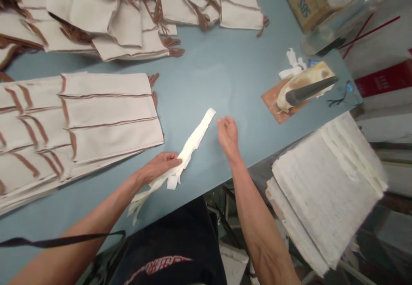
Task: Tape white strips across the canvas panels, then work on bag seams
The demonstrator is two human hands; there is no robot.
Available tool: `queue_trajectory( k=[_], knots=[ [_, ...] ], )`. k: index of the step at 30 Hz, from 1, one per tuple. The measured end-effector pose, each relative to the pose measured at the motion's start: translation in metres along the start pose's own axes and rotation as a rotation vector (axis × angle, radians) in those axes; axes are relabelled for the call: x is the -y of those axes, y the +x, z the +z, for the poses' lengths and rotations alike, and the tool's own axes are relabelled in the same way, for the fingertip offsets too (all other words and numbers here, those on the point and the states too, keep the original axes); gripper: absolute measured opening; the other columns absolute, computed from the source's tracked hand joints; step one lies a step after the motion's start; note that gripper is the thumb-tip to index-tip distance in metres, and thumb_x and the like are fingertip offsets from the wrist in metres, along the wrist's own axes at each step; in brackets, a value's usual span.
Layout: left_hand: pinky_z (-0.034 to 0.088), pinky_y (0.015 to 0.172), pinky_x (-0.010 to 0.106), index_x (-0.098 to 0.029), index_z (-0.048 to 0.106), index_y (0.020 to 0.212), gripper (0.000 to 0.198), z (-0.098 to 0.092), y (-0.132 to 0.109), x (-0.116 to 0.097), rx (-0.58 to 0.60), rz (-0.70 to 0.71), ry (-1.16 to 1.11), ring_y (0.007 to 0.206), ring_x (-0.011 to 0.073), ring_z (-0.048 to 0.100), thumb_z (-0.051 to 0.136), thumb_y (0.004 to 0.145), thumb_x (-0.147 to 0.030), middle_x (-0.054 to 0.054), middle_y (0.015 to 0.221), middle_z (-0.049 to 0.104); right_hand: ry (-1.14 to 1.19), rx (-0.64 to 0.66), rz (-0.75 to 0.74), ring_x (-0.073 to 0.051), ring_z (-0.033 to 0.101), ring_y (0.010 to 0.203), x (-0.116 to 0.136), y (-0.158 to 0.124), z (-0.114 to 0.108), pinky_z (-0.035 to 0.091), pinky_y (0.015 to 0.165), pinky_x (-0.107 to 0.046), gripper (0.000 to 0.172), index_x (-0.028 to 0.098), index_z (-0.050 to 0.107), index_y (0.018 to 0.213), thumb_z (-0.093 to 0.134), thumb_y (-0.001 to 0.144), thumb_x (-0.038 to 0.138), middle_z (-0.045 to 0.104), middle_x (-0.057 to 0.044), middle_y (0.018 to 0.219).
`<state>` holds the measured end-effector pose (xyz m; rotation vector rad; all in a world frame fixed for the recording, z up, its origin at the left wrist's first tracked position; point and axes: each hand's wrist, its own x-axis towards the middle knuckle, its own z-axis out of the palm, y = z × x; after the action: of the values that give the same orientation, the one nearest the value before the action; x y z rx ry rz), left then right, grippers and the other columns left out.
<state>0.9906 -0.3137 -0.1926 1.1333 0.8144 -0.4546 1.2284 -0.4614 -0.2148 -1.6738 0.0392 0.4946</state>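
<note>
My left hand [164,165] is closed on a bunch of pale cream strips [195,141], thin and ragged at the edges, with thumb and fingers pinching them near the middle. One end points up and to the right; the frayed tails hang toward the table's front edge. Just right of the strips' upper end is my right hand [228,134], its fingers curled together and slightly blurred. Whether anything small sits in those fingers is hidden. Left of both hands lies a neat stack of off-white fabric panels [112,117] with brown edging.
More off-white panels with brown tassels [96,19] are heaped at the back of the blue table [199,70]. To the right are a yellow-stained object with a dark handle [310,91] on a brown board, a cardboard box [301,4], a clear bottle [350,16] and stacked whitish sheets [325,182].
</note>
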Motion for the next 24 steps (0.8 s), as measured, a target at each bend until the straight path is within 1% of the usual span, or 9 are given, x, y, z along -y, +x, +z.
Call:
queue_trajectory(
  k=[2,4,6,8,10,12,16,20,24],
  knots=[
    [0.044,0.045,0.024,-0.013,0.076,0.083,0.046,0.002,0.000,-0.004,0.000,-0.024,-0.034,0.048,0.0164,0.061,0.096,0.073,-0.053,0.006,0.065,0.075,-0.069,-0.059,-0.029,-0.028,0.068,0.131,0.003,-0.002,-0.015,0.055,0.112,-0.043,0.059,0.017,0.058,0.141,0.073,0.090,0.043,0.071,-0.019,0.141],
    [0.046,0.045,0.023,-0.013,0.077,0.084,0.040,0.004,-0.001,-0.006,0.000,-0.041,-0.082,0.049,0.0170,0.063,0.095,0.076,-0.047,0.007,0.066,0.076,-0.121,-0.043,-0.029,-0.027,0.072,0.120,0.000,-0.023,-0.024,0.059,0.105,-0.043,0.054,0.017,0.062,0.137,0.069,0.093,0.047,0.075,-0.018,0.133],
    [0.053,0.050,0.025,-0.012,0.079,0.087,0.033,0.006,-0.001,-0.009,0.008,-0.055,-0.142,0.056,0.0199,0.069,0.093,0.079,-0.041,0.010,0.074,0.080,-0.158,0.063,0.006,-0.026,0.076,0.101,-0.008,-0.061,-0.025,0.063,0.094,-0.042,0.047,0.017,0.069,0.124,0.072,0.090,0.051,0.081,-0.013,0.113],
    [0.061,0.060,0.028,-0.012,0.080,0.090,0.026,0.006,-0.002,-0.013,0.020,-0.067,-0.203,0.067,0.0238,0.075,0.090,0.083,-0.035,0.014,0.084,0.084,-0.177,0.181,0.055,-0.025,0.077,0.093,-0.020,-0.105,-0.018,0.064,0.087,-0.039,0.040,0.019,0.074,0.111,0.077,0.087,0.051,0.083,-0.011,0.102],
    [0.065,0.067,0.030,-0.011,0.081,0.093,0.020,0.005,0.000,-0.016,0.034,-0.086,-0.252,0.075,0.0259,0.078,0.087,0.085,-0.029,0.016,0.090,0.085,-0.182,0.274,0.097,-0.025,0.078,0.092,-0.032,-0.145,-0.008,0.064,0.080,-0.036,0.039,0.020,0.074,0.111,0.081,0.083,0.047,0.084,-0.012,0.108],
    [0.066,0.068,0.032,-0.010,0.082,0.093,0.016,0.004,0.001,-0.018,0.050,-0.111,-0.289,0.074,0.0262,0.079,0.084,0.086,-0.025,0.017,0.089,0.085,-0.182,0.334,0.120,-0.024,0.077,0.094,-0.041,-0.171,0.001,0.063,0.076,-0.035,0.043,0.022,0.072,0.119,0.083,0.081,0.040,0.083,-0.012,0.120],
    [0.065,0.062,0.033,-0.010,0.081,0.094,0.015,0.004,0.003,-0.018,0.078,-0.150,-0.347,0.066,0.0256,0.077,0.078,0.090,-0.025,0.015,0.084,0.084,-0.186,0.370,0.114,-0.021,0.072,0.092,-0.044,-0.181,0.009,0.062,0.079,-0.035,0.047,0.026,0.071,0.128,0.081,0.083,0.036,0.081,-0.007,0.128],
    [0.065,0.060,0.032,-0.011,0.080,0.094,0.016,0.008,-0.001,-0.017,0.079,-0.154,-0.389,0.062,0.0243,0.075,0.075,0.092,-0.025,0.013,0.081,0.082,-0.256,0.360,0.041,-0.022,0.068,0.093,-0.038,-0.177,0.008,0.058,0.082,-0.034,0.041,0.028,0.075,0.127,0.075,0.088,0.037,0.080,-0.004,0.119],
    [0.064,0.062,0.031,-0.010,0.080,0.097,0.017,0.016,-0.006,-0.018,0.082,-0.152,-0.409,0.066,0.0245,0.077,0.076,0.091,-0.025,0.014,0.085,0.084,-0.293,0.390,0.031,-0.020,0.065,0.087,-0.039,-0.179,0.012,0.054,0.075,-0.030,0.035,0.026,0.077,0.121,0.071,0.091,0.043,0.079,-0.001,0.106]
  ],
)
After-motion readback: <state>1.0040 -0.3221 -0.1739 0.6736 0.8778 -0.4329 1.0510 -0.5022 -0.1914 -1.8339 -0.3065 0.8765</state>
